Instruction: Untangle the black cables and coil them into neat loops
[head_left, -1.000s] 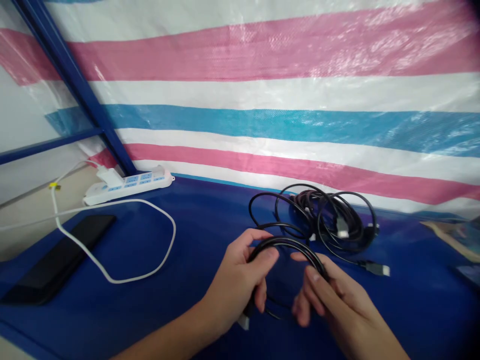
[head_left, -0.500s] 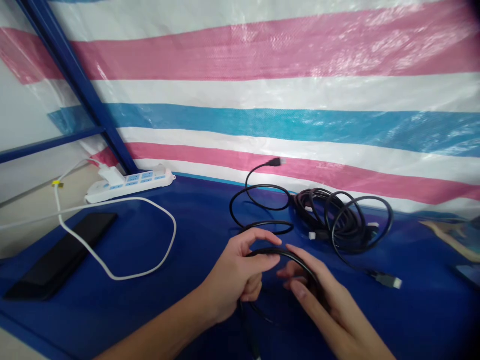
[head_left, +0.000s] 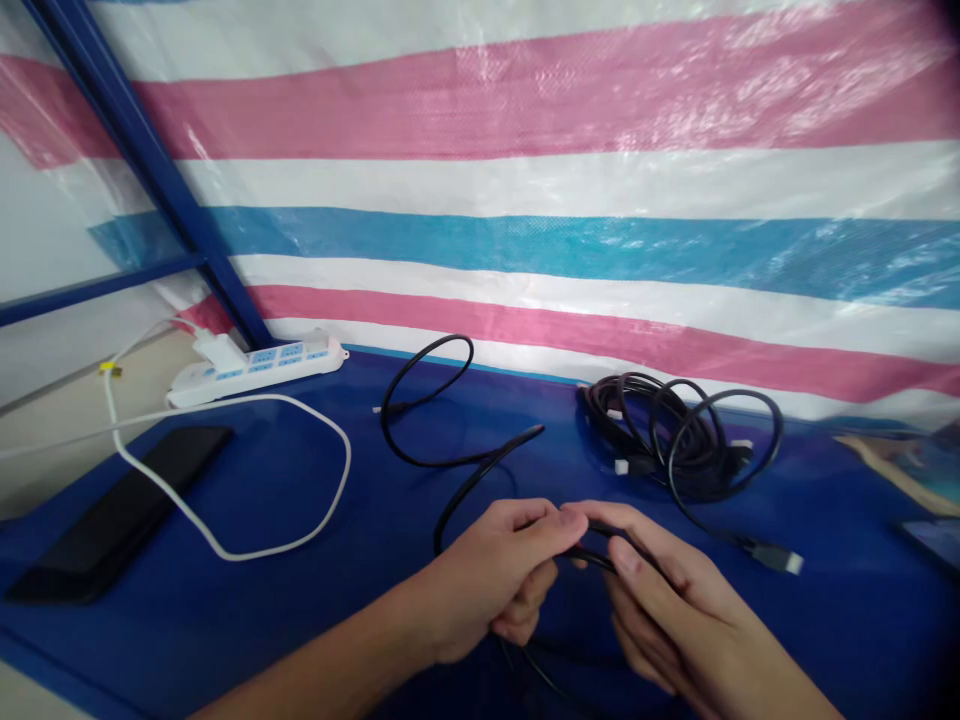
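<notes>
Black cable point(head_left: 598, 560): thin, round, smooth, softly glossy; strands bridge the hands at lower centre, and a springy loop curls up left of centre.
Left hand point(head_left: 506, 570): grip closed, thumb pinching the strands.
Right hand point(head_left: 675, 600): grip partly curled, thumb laid along them.
Coil point(head_left: 697, 465): tangled black cords, pale-tipped plugs, right of centre.
Desk point(head_left: 375, 520): smooth, deep blue.
Sheet point(head_left: 525, 110): shiny woven plastic, striped, rippled, filling the upper frame.

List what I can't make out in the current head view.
In the head view:
Held black cable: stretches hidden by the left hand and right hand.
Coiled black cables: number unclear, as they overlap.
White cable: one end, cut off by left edge.
Power strip: markings, too small.
</notes>
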